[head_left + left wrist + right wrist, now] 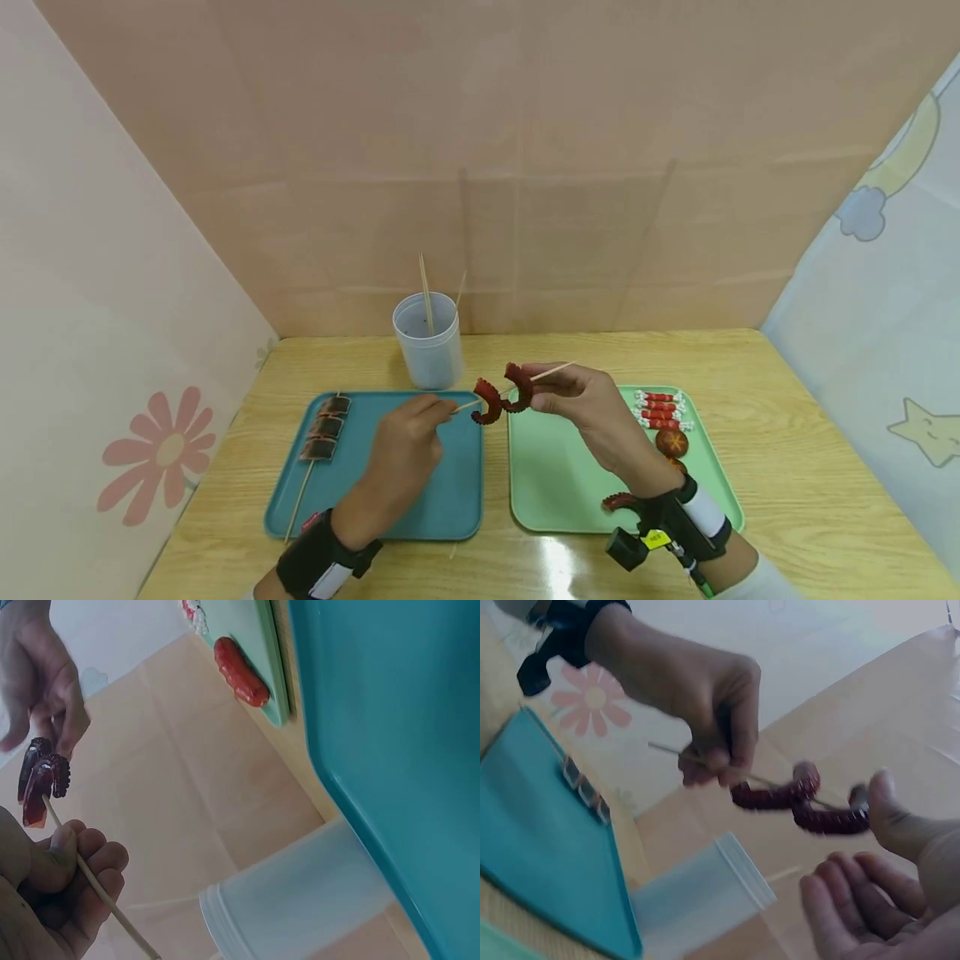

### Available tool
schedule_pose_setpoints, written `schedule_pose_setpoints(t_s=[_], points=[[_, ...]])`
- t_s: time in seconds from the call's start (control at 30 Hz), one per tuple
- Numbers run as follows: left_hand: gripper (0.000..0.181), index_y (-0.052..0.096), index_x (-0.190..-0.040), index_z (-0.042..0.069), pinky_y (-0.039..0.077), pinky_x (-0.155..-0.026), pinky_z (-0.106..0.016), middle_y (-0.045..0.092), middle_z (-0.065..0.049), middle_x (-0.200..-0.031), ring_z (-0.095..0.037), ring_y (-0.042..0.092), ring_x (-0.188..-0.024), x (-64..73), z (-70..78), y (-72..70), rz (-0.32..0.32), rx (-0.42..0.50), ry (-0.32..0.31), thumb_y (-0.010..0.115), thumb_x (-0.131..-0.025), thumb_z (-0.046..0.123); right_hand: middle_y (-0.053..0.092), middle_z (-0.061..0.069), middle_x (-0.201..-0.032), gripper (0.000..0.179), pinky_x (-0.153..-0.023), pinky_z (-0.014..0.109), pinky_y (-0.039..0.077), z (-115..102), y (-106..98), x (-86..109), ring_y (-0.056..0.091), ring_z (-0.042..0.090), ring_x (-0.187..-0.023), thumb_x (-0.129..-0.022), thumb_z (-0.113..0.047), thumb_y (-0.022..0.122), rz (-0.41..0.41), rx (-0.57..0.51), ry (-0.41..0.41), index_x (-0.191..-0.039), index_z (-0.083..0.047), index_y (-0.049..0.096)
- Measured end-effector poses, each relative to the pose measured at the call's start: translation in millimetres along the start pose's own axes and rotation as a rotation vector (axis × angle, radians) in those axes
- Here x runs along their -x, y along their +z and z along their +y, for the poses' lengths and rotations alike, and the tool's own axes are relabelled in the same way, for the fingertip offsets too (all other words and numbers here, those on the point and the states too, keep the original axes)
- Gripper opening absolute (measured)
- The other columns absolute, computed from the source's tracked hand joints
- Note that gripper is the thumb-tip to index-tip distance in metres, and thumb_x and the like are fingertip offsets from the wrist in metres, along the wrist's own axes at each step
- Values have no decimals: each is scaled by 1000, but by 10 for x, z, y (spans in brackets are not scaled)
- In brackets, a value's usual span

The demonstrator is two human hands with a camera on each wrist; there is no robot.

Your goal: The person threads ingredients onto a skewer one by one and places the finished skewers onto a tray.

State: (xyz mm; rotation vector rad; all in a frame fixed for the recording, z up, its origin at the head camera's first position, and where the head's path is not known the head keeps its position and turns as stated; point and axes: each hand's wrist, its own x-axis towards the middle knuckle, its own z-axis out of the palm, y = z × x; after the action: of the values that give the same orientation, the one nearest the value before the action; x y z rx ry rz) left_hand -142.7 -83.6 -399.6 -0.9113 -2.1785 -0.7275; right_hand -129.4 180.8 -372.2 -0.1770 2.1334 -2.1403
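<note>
Over the gap between the two trays, my left hand [408, 442] grips a thin wooden skewer [105, 896] between thumb and curled fingers. Two dark red curved octopus tentacle pieces, a nearer one [487, 402] and a farther one [517, 388], are threaded on it with their suckers showing. Beside the farther piece is my right hand [588, 408], its thumb and fingers spread apart. In the right wrist view the thumb [892, 817] overlaps the end of that piece, and the skewer's tip crosses in front of the hand in the head view.
A blue tray [450, 521] on the left bears a finished-looking skewer of dark squares [325, 427]. The green tray [540, 512] on the right holds red-and-white sticks [660, 408], a round brown piece [672, 442] and another tentacle [619, 501]. Behind stands a white cup [431, 354] with skewers.
</note>
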Motion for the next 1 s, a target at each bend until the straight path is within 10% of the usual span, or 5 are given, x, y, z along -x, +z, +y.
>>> schedule_pose_setpoints(t_s=[0.33,0.6,1.0], points=[[44,80,-87,-4,58,-56,-27,72,-10,-81,-18,73,-70,41,-175,-186,64,-42,-72,58,-64,-35,73,5,-113,39,-81,31,56,241,-617,272,67,28,-104,-81,-29,86,-186,806,79,-115,-13,74],[34,81,-88,-2,60,-59,-27,73,-9,-80,-18,74,-71,93,-253,-236,18,-60,-126,67,-72,-29,63,-1,-99,45,-72,23,51,649,-924,536,58,9,-88,-73,-31,90,-386,867,92,-109,-12,74],[37,81,-89,1,60,-59,-27,73,-6,-80,-18,73,-71,104,-242,-238,6,-84,-115,67,-73,-29,58,-10,-87,20,-63,20,46,832,-883,614,51,-1,-76,-77,-20,88,-360,897,-37,-88,-23,71]])
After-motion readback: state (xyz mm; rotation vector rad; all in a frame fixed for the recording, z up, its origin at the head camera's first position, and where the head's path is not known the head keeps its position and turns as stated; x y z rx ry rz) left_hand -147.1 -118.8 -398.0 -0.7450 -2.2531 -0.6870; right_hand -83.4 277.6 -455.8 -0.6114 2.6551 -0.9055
